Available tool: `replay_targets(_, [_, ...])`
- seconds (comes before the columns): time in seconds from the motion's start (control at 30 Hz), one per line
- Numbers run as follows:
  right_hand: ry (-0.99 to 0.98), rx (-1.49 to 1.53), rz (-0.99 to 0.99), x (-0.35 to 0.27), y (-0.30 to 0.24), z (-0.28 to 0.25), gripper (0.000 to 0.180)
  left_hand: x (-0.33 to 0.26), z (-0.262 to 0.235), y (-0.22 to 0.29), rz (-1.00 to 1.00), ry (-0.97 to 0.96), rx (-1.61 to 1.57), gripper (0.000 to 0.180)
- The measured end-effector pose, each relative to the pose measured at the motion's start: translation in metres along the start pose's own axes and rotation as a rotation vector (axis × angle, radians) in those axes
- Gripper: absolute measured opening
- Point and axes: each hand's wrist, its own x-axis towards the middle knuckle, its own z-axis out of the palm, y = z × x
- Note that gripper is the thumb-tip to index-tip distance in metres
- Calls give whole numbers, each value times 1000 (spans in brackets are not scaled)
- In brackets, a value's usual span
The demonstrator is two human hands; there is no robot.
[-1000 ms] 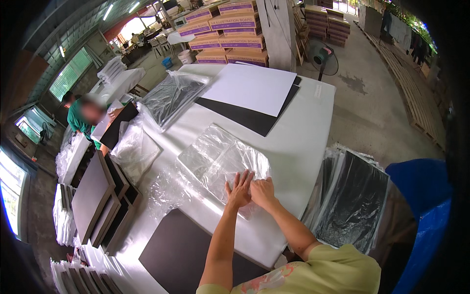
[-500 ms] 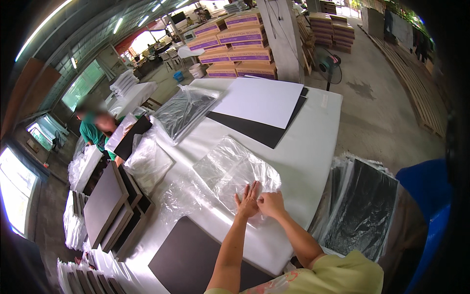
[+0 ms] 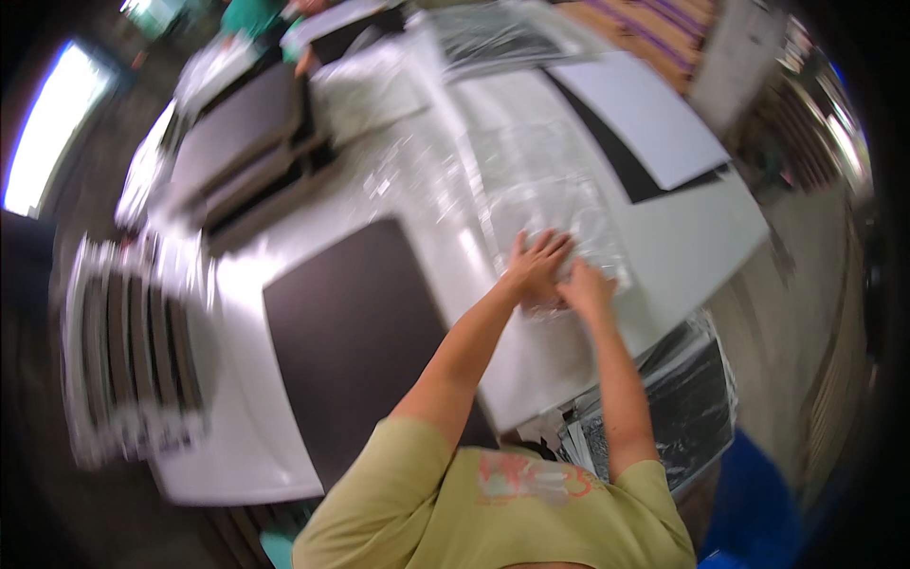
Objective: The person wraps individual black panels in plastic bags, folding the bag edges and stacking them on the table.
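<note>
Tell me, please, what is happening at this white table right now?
A person in a yellow-green shirt leans over the white table with both hands pressed on a clear plastic bag lying flat there. The left hand has its fingers spread on the film, and the right hand rests close beside it. A dark board lies on the table to the person's left. The picture is blurred, so finer detail cannot be told.

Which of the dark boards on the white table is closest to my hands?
The large dark board lying flat just left of your left hand. The other sits farther up, mostly under a white sheet.
</note>
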Motion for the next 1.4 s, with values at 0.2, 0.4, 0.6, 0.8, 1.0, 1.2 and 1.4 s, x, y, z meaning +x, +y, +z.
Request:
replay_targets(0.2, [-81,-325,-246,12,-25,-18,27,-14,1,0,-32,94,49,98])
replay_targets(0.4, [147,28,-291,6,-8,-11,15,-15,4,-5,-82,75,90,90])
replay_targets(0.6, [291,415,-87,9,20,1,15,-6,6,-3,-69,43,113,99])
replay_targets(0.8, [275,690,64,3,35,13,13,-7,9,-8,-30,71,166,102])
replay_targets(1.0, [502,506,67,-6,34,-3,16,-5,5,-5,-117,12,86,97])
replay_targets(1.2, [285,518,220,-49,64,25,30,-6,13,-11,-206,95,90,88])
replay_targets(1.4, [332,653,136,-120,48,41,35,-4,16,-9,-140,187,99,50])
